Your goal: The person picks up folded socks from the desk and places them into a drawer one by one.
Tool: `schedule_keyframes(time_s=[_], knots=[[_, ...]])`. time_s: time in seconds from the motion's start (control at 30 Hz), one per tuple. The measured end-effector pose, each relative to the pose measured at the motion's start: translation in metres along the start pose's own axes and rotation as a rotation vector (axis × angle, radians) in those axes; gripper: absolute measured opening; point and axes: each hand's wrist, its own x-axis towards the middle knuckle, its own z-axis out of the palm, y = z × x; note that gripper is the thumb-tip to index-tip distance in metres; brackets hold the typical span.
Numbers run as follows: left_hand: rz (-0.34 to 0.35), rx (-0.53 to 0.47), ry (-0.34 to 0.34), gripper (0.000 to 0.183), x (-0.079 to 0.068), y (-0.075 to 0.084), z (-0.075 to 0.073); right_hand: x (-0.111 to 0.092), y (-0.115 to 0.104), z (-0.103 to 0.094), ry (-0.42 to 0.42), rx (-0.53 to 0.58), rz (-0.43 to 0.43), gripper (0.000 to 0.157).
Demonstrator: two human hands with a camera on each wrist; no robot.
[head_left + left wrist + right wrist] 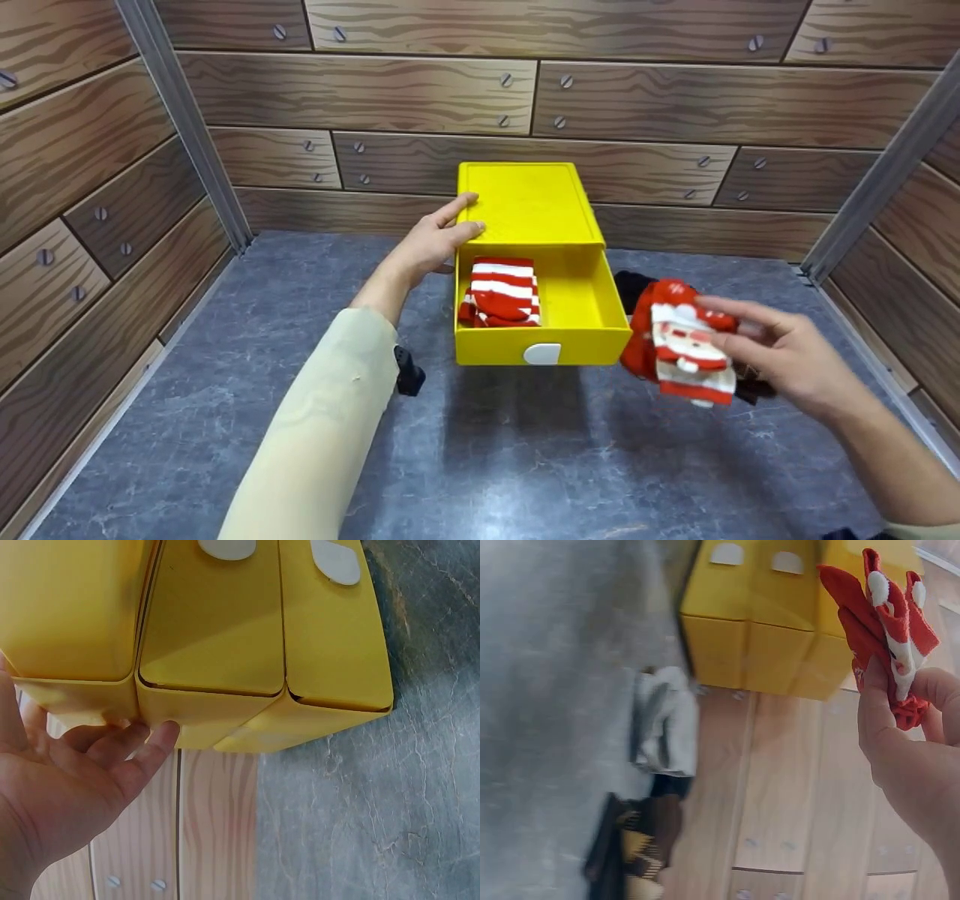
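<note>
A yellow drawer box stands with its top drawer pulled out. Folded red-and-white striped socks lie in the left part of that drawer. My left hand rests against the box's left upper edge, fingers mostly extended; in the left wrist view the hand touches the side of the stacked drawers. To the right of the drawer, my right hand pinches folded red Santa-face socks between thumb and fingers. The right wrist view shows these socks held up in the right hand.
Behind the held socks, dark cloth items are partly hidden on the grey marbled floor. On the right side lie a grey-white folded cloth and dark and yellow patterned cloth. Wood-patterned walls enclose three sides.
</note>
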Motion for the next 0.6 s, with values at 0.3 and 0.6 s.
schedule_keyframes(time_s=[0.3,0.6], knots=[[0.020,-0.003,-0.007,0.067,-0.001,0.000,0.000,0.015,-0.051,-0.006,0.080,-0.168,-0.108,0.052],[0.019,-0.001,-0.002,0.067,-0.001,0.000,0.001,0.044,-0.083,0.006,0.073,-0.081,-0.150,0.052]])
